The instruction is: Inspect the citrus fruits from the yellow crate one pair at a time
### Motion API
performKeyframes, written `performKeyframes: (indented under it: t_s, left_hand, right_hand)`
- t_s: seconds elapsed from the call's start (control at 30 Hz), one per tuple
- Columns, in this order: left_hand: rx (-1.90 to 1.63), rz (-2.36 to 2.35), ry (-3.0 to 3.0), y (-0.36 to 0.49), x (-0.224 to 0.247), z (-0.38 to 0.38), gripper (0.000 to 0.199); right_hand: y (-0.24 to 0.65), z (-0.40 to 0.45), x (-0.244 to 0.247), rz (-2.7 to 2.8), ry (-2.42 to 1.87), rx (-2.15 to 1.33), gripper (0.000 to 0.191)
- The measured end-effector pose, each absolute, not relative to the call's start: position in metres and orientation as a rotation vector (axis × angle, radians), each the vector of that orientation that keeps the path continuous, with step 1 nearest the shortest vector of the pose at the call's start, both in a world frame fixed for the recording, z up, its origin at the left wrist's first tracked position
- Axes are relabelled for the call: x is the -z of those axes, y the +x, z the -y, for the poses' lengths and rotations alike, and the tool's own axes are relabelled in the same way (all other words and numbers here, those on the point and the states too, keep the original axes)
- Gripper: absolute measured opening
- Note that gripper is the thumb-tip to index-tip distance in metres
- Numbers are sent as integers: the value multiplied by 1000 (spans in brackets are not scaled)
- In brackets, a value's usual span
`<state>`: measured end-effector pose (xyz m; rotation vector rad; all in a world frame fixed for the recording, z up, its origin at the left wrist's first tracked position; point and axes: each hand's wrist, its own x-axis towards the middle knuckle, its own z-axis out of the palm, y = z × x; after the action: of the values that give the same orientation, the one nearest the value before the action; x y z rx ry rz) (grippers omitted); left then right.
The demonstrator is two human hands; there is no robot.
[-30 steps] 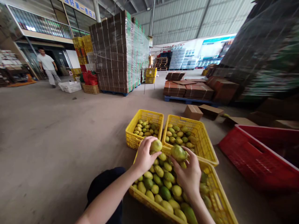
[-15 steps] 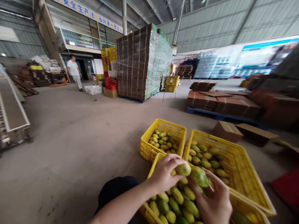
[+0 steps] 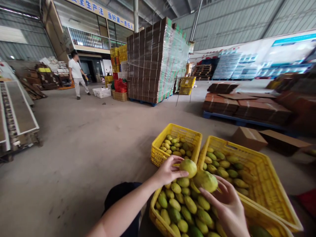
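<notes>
My left hand (image 3: 170,171) grips a round yellow-green fruit (image 3: 188,168) between thumb and fingers. Right beside it, my right hand (image 3: 225,197) holds a larger green-yellow fruit (image 3: 205,181). Both fruits are above a yellow crate (image 3: 158,219) filled with many green and yellow fruits. Behind it stands a smaller-looking yellow crate (image 3: 158,157) with more fruit. To the right, another yellow crate (image 3: 269,184) has fruit gathered toward its left side.
Cardboard boxes (image 3: 249,138) lie beyond the right crate, near flat cartons (image 3: 261,110) on a blue pallet. A tall wrapped carton stack (image 3: 145,62) stands farther back. A person (image 3: 77,75) is at the left, past a metal conveyor (image 3: 22,108). Part of another yellow crate shows at lower right.
Both fruits have turned in my hands and my left hand has lifted slightly. The person in the background has moved in stride. The view has shifted a little.
</notes>
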<state>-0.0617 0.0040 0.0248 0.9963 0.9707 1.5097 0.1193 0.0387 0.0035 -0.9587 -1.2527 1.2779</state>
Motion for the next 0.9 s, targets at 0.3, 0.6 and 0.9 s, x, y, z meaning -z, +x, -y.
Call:
performKeyframes:
  t_s: [0.3, 0.6, 0.9]
  left_hand:
    - [-1340, -958, 759, -36, -18, -5, 65]
    - [-1234, -1087, 834, -17, 0, -14, 44]
    - [-1137, -1217, 731, -25, 13, -26, 29]
  right_hand:
    - [143, -37, -1, 1215, -1099, -1600, 52]
    - [154, -34, 5, 1204, -1130, -1664, 42]
    - [138, -24, -4, 1106, -1140, -1672, 41]
